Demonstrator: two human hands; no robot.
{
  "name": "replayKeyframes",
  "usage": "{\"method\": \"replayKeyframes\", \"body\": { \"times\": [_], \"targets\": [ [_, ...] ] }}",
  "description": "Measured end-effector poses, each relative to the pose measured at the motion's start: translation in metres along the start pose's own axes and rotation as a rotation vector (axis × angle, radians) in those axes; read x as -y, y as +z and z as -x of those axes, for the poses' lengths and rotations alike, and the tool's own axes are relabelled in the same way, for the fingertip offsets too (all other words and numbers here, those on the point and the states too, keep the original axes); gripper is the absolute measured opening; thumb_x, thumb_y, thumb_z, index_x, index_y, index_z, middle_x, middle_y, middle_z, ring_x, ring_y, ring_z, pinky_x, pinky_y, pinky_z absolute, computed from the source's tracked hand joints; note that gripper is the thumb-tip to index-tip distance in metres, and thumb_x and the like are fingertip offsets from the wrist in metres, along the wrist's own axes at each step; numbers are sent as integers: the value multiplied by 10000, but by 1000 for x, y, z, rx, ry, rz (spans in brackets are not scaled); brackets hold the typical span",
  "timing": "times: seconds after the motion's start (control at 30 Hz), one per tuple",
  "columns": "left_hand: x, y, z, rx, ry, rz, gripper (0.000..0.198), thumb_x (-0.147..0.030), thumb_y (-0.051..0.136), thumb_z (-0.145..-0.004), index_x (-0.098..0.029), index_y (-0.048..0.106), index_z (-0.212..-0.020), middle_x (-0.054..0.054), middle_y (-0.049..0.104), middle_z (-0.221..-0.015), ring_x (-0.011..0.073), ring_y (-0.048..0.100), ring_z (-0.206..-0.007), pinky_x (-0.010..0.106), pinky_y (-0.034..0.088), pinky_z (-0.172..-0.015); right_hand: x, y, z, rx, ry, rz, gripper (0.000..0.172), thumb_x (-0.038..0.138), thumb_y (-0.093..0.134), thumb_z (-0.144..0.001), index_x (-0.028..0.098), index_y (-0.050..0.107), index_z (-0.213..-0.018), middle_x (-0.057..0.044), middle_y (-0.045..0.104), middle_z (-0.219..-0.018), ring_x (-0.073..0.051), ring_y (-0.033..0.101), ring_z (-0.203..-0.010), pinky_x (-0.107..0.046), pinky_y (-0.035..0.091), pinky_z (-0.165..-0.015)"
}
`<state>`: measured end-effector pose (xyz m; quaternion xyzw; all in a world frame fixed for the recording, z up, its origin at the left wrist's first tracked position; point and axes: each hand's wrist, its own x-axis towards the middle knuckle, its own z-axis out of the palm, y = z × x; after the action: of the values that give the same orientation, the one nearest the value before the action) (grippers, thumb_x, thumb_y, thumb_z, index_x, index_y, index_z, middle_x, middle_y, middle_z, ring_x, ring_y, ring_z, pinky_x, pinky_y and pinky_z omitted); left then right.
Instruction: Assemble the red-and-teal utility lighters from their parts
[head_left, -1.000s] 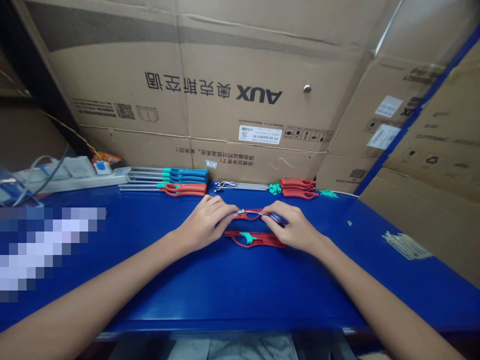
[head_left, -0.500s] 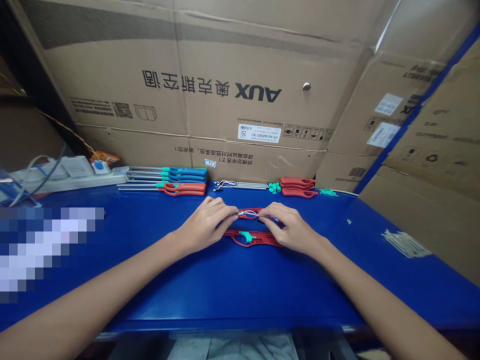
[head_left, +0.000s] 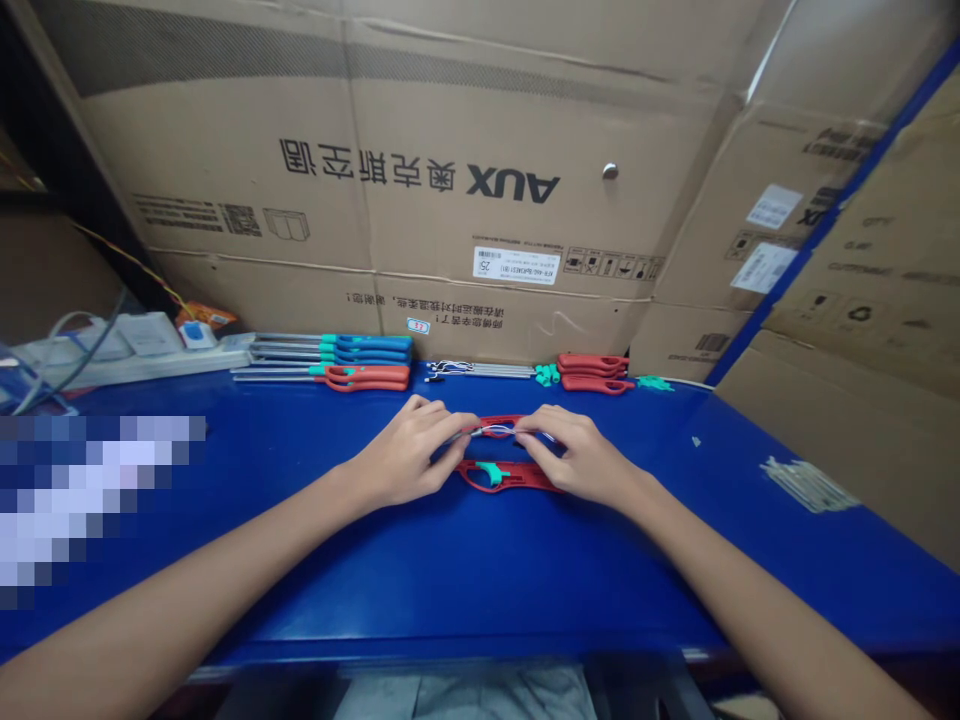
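Observation:
My left hand [head_left: 416,448] pinches a thin metal tube, most of it hidden by the fingers. White wires [head_left: 496,430] run from the tube's end across to my right hand [head_left: 574,452], whose thumb and fingers are closed on them. Behind the wires lies a red lighter handle half [head_left: 491,422], partly covered by both hands. Closer to me, another red handle half [head_left: 529,476] rests on the blue table with a green trigger [head_left: 491,472] set in it. Its right end is hidden under my right hand.
Along the back lie blue lighters [head_left: 375,347], an orange-red lighter [head_left: 367,378], metal tubes with wires [head_left: 499,370], green parts [head_left: 547,374] and red handle shells [head_left: 594,372]. A power strip [head_left: 150,365] stands at left. Pale sticks [head_left: 810,485] lie right. Cardboard [head_left: 420,90] walls the back.
My left hand's fingertips have shifted slightly on the tube, and the wires between the hands look a little straighter. The right hand has hardly moved.

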<state>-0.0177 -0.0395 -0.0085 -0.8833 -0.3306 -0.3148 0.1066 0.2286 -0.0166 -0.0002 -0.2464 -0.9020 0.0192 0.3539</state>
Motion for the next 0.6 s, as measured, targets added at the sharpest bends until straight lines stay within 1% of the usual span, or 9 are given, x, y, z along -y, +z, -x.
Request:
{"method": "replayKeyframes", "body": {
  "times": [0.2,0.37,0.43,0.6],
  "targets": [
    [-3,3,1,2,-6,46,239,-150,441,-923,-143,604,-1098,76,682,-884,184,592,-783,322,455,-713,3,-1,-1,7,-9,9,149,191,519,-932,172,664,-955,-68,711,-877,-160,645,-768,-297,507,-729],
    [-6,7,2,-16,-44,155,272,-111,408,-923,-149,570,-1139,78,662,-934,159,616,-787,276,507,-699,7,0,-1,-7,-25,-15,149,187,514,-931,157,660,-937,-75,706,-861,-162,647,-763,-286,519,-715],
    [-8,7,3,-11,-52,143,255,-134,405,-936,-146,575,-1125,76,660,-918,161,620,-783,280,516,-701,8,1,-1,-8,-38,-23,143,178,517,-927,151,657,-935,-78,704,-853,-162,649,-765,-282,521,-715],
    [-10,10,4,-10,-58,105,217,-264,446,-968,-151,595,-1078,75,667,-912,169,635,-803,288,527,-723,10,2,-1,-15,-60,-41,132,159,524,-919,159,653,-946,-77,706,-869,-158,652,-780,-275,526,-724]
  ]
}}
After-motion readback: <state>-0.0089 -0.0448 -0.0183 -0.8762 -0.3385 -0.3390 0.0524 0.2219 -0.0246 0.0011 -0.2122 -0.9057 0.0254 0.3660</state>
